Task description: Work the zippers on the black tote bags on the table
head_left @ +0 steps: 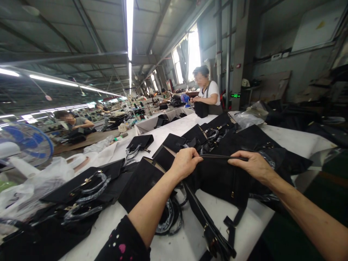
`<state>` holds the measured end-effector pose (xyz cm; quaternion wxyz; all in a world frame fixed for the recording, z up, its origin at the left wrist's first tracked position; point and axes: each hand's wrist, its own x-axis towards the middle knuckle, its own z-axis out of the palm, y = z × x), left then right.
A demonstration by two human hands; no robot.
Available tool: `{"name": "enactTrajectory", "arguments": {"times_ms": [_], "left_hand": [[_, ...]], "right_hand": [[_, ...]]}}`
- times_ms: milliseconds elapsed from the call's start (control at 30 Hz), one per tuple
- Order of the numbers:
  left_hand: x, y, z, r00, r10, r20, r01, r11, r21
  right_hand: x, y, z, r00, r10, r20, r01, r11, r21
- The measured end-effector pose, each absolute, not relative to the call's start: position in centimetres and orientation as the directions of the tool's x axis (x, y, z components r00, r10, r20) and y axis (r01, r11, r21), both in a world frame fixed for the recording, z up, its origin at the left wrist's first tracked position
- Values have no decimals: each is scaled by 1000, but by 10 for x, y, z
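Between my two hands a black handbag (217,181) hangs over the white table, its top edge stretched sideways. My left hand (187,161) pinches one end of that edge, with the fingers curled in. At the other end, my right hand (250,165) grips with thumb and fingers closed. A small gold zipper pull (232,194) shows on the bag's face. Below it dangles a black strap (201,210) with metal fittings. Beside my left forearm lie plastic-wrapped handles (165,217), partly hidden by the arm.
More black bags (95,185) with wrapped handles lie at left, and others (212,134) are piled ahead on the white table (174,125). A blue fan (29,143) stands at far left beside plastic bags (49,181). A co-worker (208,92) holds a black item beyond the table.
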<state>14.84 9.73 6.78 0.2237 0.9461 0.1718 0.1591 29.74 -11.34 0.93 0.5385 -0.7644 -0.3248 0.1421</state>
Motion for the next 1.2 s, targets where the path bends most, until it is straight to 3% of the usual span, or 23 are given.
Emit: {"name": "enactTrajectory", "arguments": {"times_ms": [167, 433, 567, 667, 767, 833, 1000, 1200], "left_hand": [[148, 95, 69, 887, 394, 243, 253, -852, 459], [150, 92, 69, 881, 394, 262, 259, -865, 429], [150, 92, 68, 877, 409, 254, 287, -867, 406], [150, 92, 68, 870, 420, 257, 300, -866, 400], [150, 92, 67, 867, 426, 258, 307, -866, 395], [150, 91, 67, 864, 428, 266, 313, -869, 383], [148, 92, 66, 861, 424, 282, 315, -879, 359], [149, 90, 67, 857, 432, 280, 329, -878, 348]], "right_hand": [[301, -111, 9, 746, 661, 82, 331, -262, -907], [303, -110, 18, 688, 712, 142, 494, -316, -810], [302, -107, 31, 634, 739, 228, 658, -359, -662], [300, -99, 40, 606, 746, 275, 759, -439, -481], [294, -86, 48, 506, 802, 317, 853, -412, -321], [289, -78, 53, 471, 829, 302, 875, -395, -279], [287, -65, 58, 491, 830, 264, 860, -415, -296], [293, -59, 54, 481, 842, 246, 838, -359, -410]]}}
